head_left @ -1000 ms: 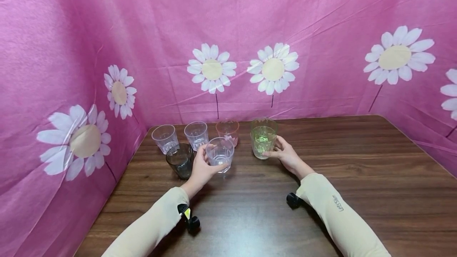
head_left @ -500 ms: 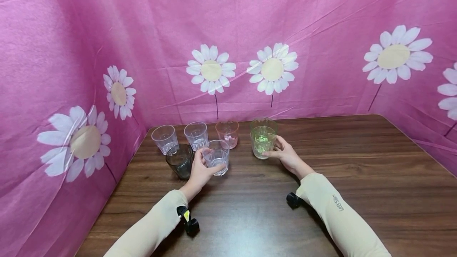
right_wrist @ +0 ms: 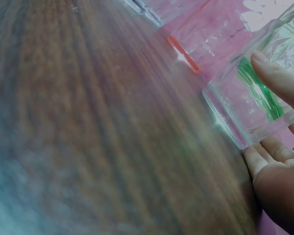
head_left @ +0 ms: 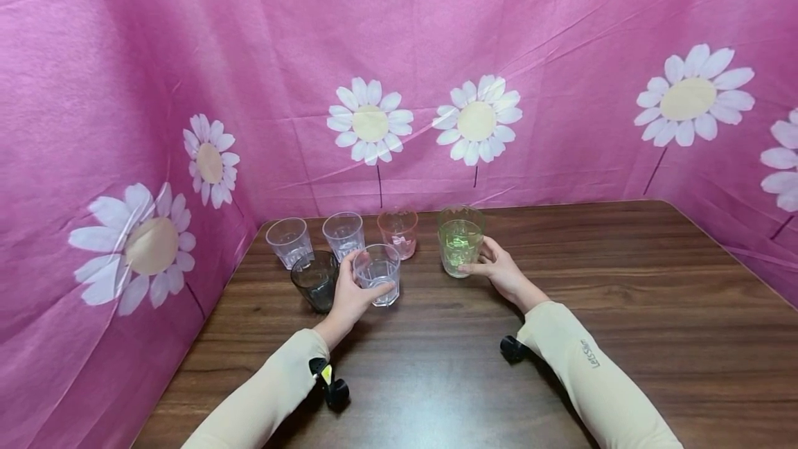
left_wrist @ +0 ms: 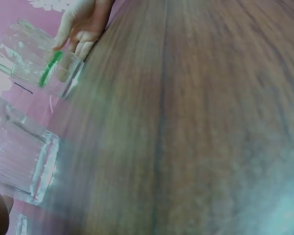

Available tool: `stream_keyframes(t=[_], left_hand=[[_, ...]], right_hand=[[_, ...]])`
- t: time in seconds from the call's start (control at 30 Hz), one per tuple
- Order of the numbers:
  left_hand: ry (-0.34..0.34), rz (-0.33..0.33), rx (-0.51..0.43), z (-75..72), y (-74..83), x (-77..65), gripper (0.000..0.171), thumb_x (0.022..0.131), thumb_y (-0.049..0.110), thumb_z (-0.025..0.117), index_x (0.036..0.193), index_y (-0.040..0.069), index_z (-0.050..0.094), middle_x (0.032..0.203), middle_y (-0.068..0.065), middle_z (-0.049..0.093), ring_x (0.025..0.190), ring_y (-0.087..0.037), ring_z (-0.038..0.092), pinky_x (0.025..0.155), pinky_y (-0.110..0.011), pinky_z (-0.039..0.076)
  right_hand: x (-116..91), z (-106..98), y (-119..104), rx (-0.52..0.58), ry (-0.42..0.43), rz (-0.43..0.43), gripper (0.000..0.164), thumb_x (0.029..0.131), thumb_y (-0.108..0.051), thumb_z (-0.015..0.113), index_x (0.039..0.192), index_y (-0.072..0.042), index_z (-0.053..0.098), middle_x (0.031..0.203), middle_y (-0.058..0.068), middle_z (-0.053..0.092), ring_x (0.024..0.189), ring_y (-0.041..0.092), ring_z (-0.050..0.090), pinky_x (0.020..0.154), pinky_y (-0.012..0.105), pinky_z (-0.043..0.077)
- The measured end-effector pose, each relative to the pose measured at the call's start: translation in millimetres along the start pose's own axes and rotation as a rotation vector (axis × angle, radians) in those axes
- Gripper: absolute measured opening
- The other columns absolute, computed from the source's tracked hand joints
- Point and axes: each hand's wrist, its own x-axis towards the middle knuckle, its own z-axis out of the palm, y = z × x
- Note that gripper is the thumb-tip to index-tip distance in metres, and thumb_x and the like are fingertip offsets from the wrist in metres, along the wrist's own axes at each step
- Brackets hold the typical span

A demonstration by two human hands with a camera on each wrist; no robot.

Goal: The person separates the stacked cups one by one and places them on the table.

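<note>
My left hand [head_left: 350, 298] grips a clear glass tumbler [head_left: 378, 277], thumb on its near side. In the left wrist view this tumbler [left_wrist: 22, 152] stands upright on the table, at the left edge. My right hand [head_left: 501, 272] holds a stack of two tumblers from the right side, with a green tumbler [head_left: 460, 219] nested inside a clear outer tumbler [head_left: 457, 265]. In the right wrist view the thumb lies across the outer tumbler [right_wrist: 230, 110], and the green base shows through its wall. Fingers behind both held tumblers are partly hidden.
A smoky dark tumbler [head_left: 315, 284] stands just left of my left hand. Behind are two clear tumblers [head_left: 289, 241] and a pink tumbler [head_left: 399, 231], along the back edge of the brown wooden table [head_left: 592, 262]. A pink flowered cloth [head_left: 418, 33] hangs behind.
My left hand has shifted slightly left and nearer with the clear tumbler, leaving more of the pink one visible. The right hand and its stack stay where they were.
</note>
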Motion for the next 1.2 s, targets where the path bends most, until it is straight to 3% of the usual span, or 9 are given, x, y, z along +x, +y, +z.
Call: stream_keyframes(t=[0.23,0.37,0.63,1.03,1.2], left_hand=[[-0.014,0.039,-0.001,0.1,7.3,4.9,0.086,0.069,-0.007,0.084,0.138,-0.009,0.033,0.142,-0.033,0.043,0.136,-0.041,0.041,0.116,-0.051,0.03],[-0.003,0.082,0.008,-0.6,17.8,9.4,0.086,0.068,-0.005,0.085,0.138,-0.01,0.034,0.142,-0.033,0.042,0.136,-0.043,0.039,0.117,-0.051,0.027],[0.01,0.092,-0.049,2.4,38.9,23.0,0.085,0.073,-0.003,0.082,0.142,-0.008,0.032,0.147,-0.028,0.04,0.14,-0.039,0.035,0.119,-0.047,0.024],[0.024,0.245,-0.01,20.0,61.2,41.3,0.082,0.074,-0.005,0.082,0.141,-0.006,0.034,0.144,-0.024,0.044,0.14,-0.034,0.036,0.12,-0.042,0.023],[0.023,0.261,-0.031,33.7,69.2,46.6,0.082,0.073,-0.004,0.082,0.14,-0.004,0.036,0.142,-0.025,0.045,0.136,-0.035,0.041,0.118,-0.043,0.027]], right_hand=[[1.2,-0.8,2.0,0.017,0.005,0.01,0.082,0.084,0.004,0.074,0.151,0.003,0.028,0.152,0.027,0.037,0.138,0.038,0.035,0.115,0.046,0.029],[0.8,-0.9,3.1,0.024,0.011,0.016,0.083,0.083,0.004,0.074,0.152,0.003,0.027,0.152,0.027,0.036,0.139,0.039,0.034,0.116,0.049,0.027],[0.3,-0.7,2.3,0.015,0.012,0.02,0.083,0.084,0.003,0.074,0.152,0.002,0.027,0.151,0.028,0.037,0.139,0.04,0.033,0.116,0.049,0.027],[1.3,-1.0,3.0,0.026,0.013,0.025,0.084,0.083,0.003,0.075,0.152,0.002,0.027,0.153,0.027,0.035,0.141,0.041,0.029,0.118,0.051,0.023],[1.1,-3.0,2.4,0.026,0.012,0.025,0.085,0.083,0.002,0.075,0.152,0.002,0.026,0.154,0.027,0.033,0.143,0.041,0.027,0.119,0.051,0.021]])
